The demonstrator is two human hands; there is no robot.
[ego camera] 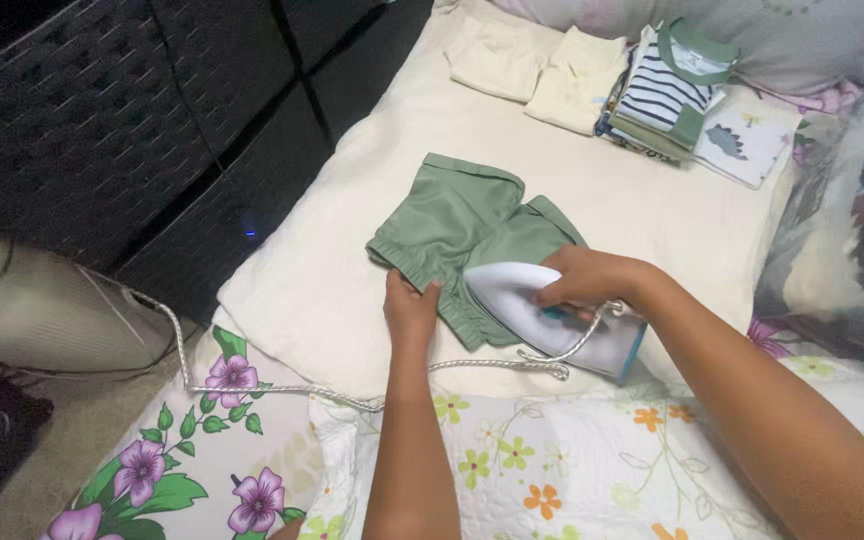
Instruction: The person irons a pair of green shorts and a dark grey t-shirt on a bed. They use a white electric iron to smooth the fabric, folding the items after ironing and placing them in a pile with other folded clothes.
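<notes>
A pair of small green shorts (462, 220) lies flat on a cream cloth (592, 190) spread over a bed. My right hand (587, 278) grips the handle of a white and light-blue iron (542, 315), which rests on the shorts' near right part. My left hand (410, 308) presses its fingers on the elastic waistband at the near edge of the shorts, just left of the iron's tip. The iron's braided cord (282, 388) loops from its rear and runs left across the bedding.
Folded cream garments (542, 70), a striped top (667, 95) and a white printed piece (747, 140) are stacked at the far end. Flowered bedding (512, 460) covers the near side. A dark woven drawer unit (132, 110) and a pale round bin (42, 310) stand at left.
</notes>
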